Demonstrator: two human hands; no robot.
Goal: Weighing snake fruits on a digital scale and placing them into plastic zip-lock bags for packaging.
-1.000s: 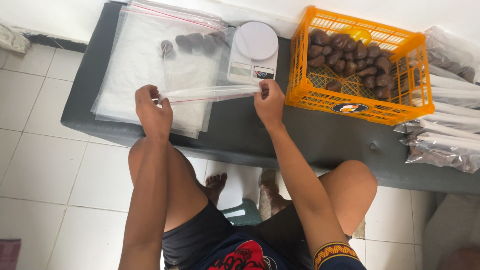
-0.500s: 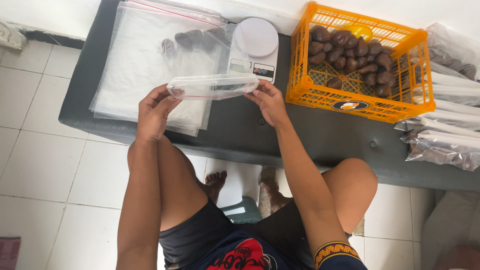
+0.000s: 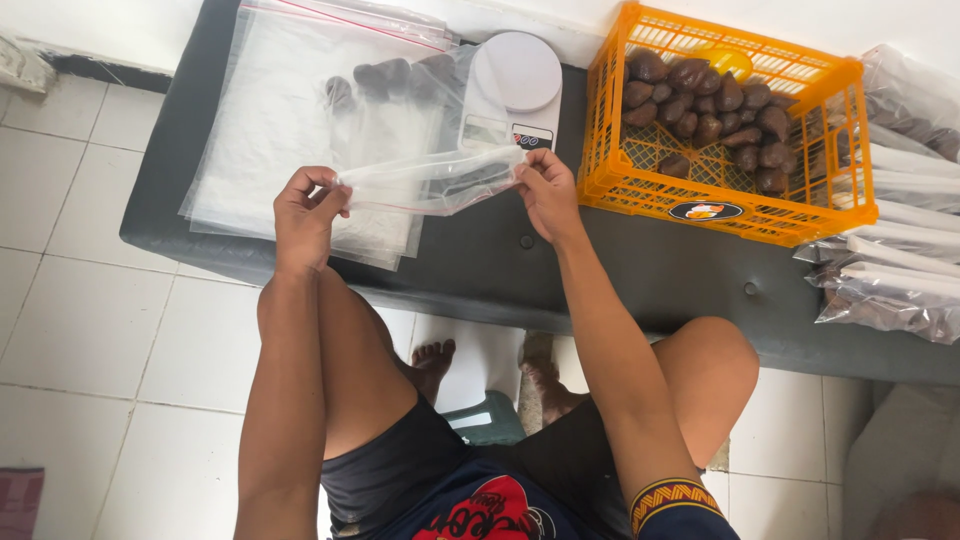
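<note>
Both my hands hold an empty clear zip bag (image 3: 430, 180) stretched sideways above the dark bench (image 3: 640, 280). My left hand (image 3: 305, 215) pinches its left end, my right hand (image 3: 547, 190) pinches its right end, and the bag's mouth is spread a little. Just behind the bag stands a white kitchen scale (image 3: 512, 90). A stack of more clear zip bags (image 3: 290, 130) lies at the left of the bench, with a few dark brown fruits (image 3: 385, 75) on it.
An orange plastic crate (image 3: 730, 210) with several dark brown fruits stands at the right of the scale. Filled, sealed bags (image 3: 890, 270) pile up at the bench's right end. My knees and bare feet are under the bench's front edge, over white floor tiles.
The bag was held flat and taut between my hands; now it has been lifted slightly and its mouth pulled apart, with both hands still on its ends.
</note>
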